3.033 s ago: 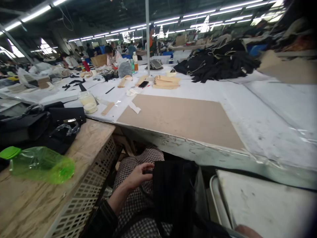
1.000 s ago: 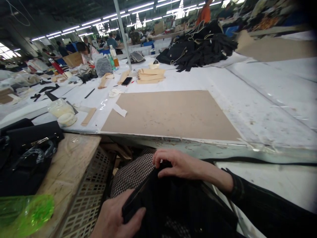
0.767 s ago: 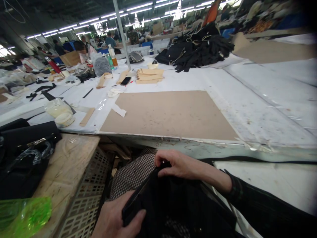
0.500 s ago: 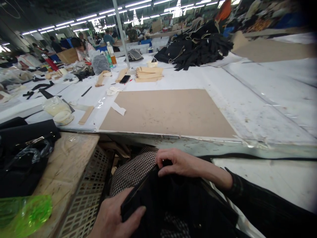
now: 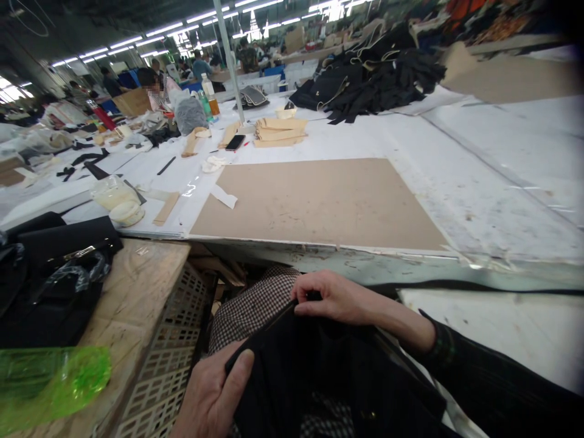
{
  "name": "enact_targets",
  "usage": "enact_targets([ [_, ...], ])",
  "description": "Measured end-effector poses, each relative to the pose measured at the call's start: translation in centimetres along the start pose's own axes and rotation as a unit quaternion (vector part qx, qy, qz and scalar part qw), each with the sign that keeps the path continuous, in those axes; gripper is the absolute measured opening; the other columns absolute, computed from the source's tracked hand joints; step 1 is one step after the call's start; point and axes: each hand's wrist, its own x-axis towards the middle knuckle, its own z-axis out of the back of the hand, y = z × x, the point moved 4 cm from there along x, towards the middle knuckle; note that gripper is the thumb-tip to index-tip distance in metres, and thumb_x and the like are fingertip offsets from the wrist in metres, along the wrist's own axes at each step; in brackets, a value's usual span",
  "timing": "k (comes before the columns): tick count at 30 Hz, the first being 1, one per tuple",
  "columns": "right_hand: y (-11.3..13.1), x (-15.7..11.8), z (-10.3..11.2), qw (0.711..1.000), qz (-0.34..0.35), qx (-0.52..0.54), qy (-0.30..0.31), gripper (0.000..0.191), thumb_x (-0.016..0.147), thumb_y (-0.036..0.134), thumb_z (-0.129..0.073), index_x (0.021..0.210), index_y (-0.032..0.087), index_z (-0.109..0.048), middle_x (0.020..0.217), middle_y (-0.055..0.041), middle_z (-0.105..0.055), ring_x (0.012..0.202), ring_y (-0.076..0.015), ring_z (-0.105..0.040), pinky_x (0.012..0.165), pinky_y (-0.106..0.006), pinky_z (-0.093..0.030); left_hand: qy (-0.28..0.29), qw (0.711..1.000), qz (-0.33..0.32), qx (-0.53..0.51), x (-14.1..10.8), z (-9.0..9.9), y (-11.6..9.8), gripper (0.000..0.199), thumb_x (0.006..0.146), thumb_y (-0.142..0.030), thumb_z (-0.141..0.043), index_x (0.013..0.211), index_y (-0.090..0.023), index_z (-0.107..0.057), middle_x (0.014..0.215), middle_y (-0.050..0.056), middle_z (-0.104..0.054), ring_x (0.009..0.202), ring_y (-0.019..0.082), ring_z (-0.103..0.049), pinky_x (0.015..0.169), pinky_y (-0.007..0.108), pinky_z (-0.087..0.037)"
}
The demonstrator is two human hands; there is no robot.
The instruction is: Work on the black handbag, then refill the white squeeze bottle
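Note:
A black bag [image 5: 274, 353] of fabric lies in my lap, its mouth turned up and its lower part cut off by the frame. My left hand [image 5: 210, 389] grips its left rim, thumb laid over the edge and the fingers hidden beneath. At the far corner of that rim, my right hand [image 5: 331, 298] pinches the edge between thumb and curled fingers. A small gold-coloured fitting [image 5: 370, 415] shows low on the bag. Checked cloth [image 5: 250, 307] covers my lap under it.
Ahead is a white-topped table [image 5: 502, 182] with a brown board [image 5: 314, 201] near its edge. To my left, a green plastic bottle [image 5: 55, 383] and black bags [image 5: 59, 280] lie on a wooden board [image 5: 132, 286] over a crate [image 5: 168, 340]. Black pieces [image 5: 387, 79] are heaped farther back.
My left thumb has come down flatter onto the rim of the bag. My right hand keeps its pinch. The whole view has shifted slightly.

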Motion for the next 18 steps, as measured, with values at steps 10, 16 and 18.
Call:
enact_targets([
  [10, -0.1, 0.2, -0.9, 0.998, -0.047, 0.006, -0.033, 0.009, 0.077, 0.019, -0.069, 0.071, 0.018, -0.063, 0.063, 0.0053, -0.059, 0.06, -0.0119, -0.049, 0.056, -0.024, -0.035, -0.009, 1.0, 0.02, -0.007, 0.3, 0.6, 0.1, 0.041, 0.098, -0.052, -0.052, 0.102, -0.021, -0.078, 0.103, 0.005, -0.074, 0.103, 0.025, -0.062, 0.105, 0.033, -0.041],
  [16, 0.4, 0.5, -1.5, 0.997, -0.058, 0.007, -0.052, 0.011, 0.073, 0.018, -0.067, 0.065, 0.019, -0.06, 0.059, 0.0056, -0.054, 0.059, -0.0123, -0.047, 0.055, -0.025, -0.033, 0.064, 0.98, 0.108, -0.155, 1.1, 1.6, 1.4, 0.043, 0.084, -0.05, -0.073, 0.111, -0.017, -0.069, 0.098, 0.005, -0.071, 0.09, 0.021, -0.063, 0.078, 0.028, -0.047],
  [18, 0.6, 0.6, -1.6, 0.997, -0.058, 0.007, -0.056, 0.012, 0.073, 0.018, -0.067, 0.064, 0.019, -0.06, 0.058, 0.0051, -0.054, 0.059, -0.0126, -0.047, 0.055, -0.025, -0.033, 0.092, 0.978, 0.11, -0.148, 1.6, 2.1, 1.1, 0.046, 0.081, -0.052, -0.077, 0.109, -0.016, -0.067, 0.093, 0.003, -0.067, 0.084, 0.018, -0.059, 0.074, 0.026, -0.044],
])
